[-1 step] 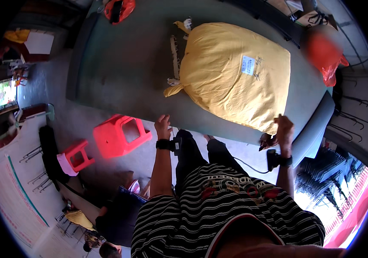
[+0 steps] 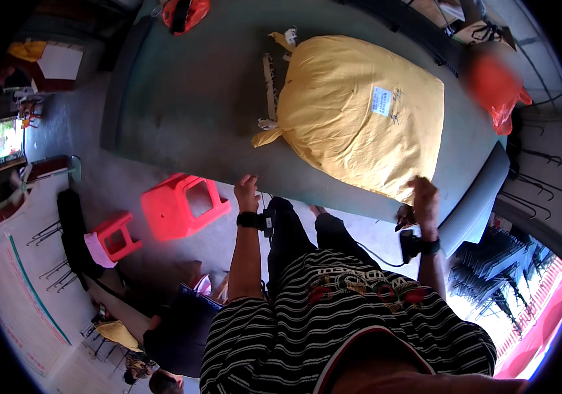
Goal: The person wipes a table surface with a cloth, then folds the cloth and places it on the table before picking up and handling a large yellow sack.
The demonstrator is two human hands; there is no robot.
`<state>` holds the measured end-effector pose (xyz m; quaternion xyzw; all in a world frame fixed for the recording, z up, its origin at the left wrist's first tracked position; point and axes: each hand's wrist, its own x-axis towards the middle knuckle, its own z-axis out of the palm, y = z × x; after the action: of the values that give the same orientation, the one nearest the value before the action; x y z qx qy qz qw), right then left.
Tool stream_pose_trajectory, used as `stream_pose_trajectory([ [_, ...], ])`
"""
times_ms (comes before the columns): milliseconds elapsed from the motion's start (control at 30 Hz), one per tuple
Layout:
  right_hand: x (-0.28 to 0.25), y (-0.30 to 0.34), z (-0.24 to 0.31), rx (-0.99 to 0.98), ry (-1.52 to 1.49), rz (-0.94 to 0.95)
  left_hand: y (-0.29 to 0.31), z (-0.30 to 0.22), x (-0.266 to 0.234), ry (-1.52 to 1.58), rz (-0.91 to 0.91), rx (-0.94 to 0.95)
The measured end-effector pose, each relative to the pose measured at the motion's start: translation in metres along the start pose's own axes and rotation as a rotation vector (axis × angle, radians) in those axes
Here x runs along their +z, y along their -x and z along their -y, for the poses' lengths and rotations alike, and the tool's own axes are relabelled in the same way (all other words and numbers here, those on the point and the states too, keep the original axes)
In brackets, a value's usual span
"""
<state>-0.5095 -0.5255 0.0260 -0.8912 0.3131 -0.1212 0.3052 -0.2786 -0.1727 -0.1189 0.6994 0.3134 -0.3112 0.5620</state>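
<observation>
A bulging yellow sack (image 2: 346, 98) with a white label lies on the dark green tabletop (image 2: 189, 118). My right hand (image 2: 425, 200) is closed at the sack's near right corner, its fingertips overlapping the fabric. What it holds, if anything, is hidden. Just left of that hand, a small dark brown thing (image 2: 404, 215) shows at the table's edge; its kind is unclear. My left hand (image 2: 247, 194) hovers by the near edge, left of the sack, with loosely bent fingers and nothing visible in them. Both wrists wear black straps with small boxes.
Along the sack's left side lies a ragged pale strip (image 2: 269, 85). Red plastic bags sit at the far left (image 2: 192, 14) and right (image 2: 500, 85). A red stool (image 2: 182, 207) stands left of my legs, with a smaller one (image 2: 117, 236) beyond. Another person (image 2: 182, 335) is at lower left.
My right hand has shifted slightly left, so its fingers overlap the sack's corner more. The left hand has barely moved. The whole view has shifted a little.
</observation>
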Motion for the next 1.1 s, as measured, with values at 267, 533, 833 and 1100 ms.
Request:
stream_pose_trajectory([
  [267, 0.095, -0.036, 0.181, -0.231, -0.012, 0.492, -0.088, -0.039, 0.008, -0.399, -0.171, 0.652],
  [533, 0.159, -0.096, 0.212, -0.212, 0.187, 0.46, -0.092, -0.101, 0.057, -0.981, 0.408, 0.543],
  [833, 0.293, -0.151, 0.193, -0.439, 0.163, 0.663, -0.055, -0.09, 0.045, -0.768, 0.296, 0.798],
  [1100, 0.254, -0.116, 0.156, -0.379, 0.231, 0.515, -0.055, -0.081, 0.042, -0.539, 0.476, 0.353],
])
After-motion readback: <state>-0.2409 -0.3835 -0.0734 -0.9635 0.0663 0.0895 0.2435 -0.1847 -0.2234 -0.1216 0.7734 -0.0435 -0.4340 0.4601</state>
